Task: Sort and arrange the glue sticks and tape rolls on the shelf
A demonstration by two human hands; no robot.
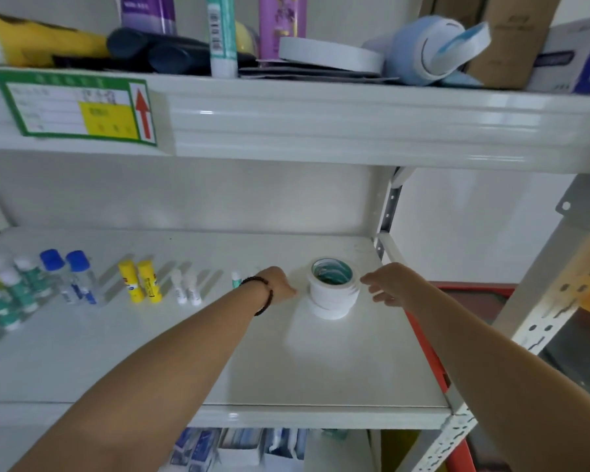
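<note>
White metal shelf [321, 369], middle tier; white back panel behind, upper tier overhead carrying more tape and bottles. Board ahead of and below both hands is bare white; its right edge and upright post lie just outboard of the right hand.

Stack of white tape rolls [334, 289] stands between the two hands, core axis vertical, top roll showing a greenish inner core. Rolls sit slightly offset from one another, not flush.

Left hand [280, 284]: at the stack's left side, fingers curled under; touching or just short of it, cannot tell. Appears to hold nothing. Dark bead bracelet on wrist.

Right hand [387, 284]: fingers spread and relaxed, just beside the stack's right side, small gap visible. Left hand appears nearer.

Glue sticks: yellow pair [140, 282] and small white pair [186, 291] stand upright well outboard of the left hand.

Judgement: stack wants squaring from both sides; room to slide toward the body.
</note>
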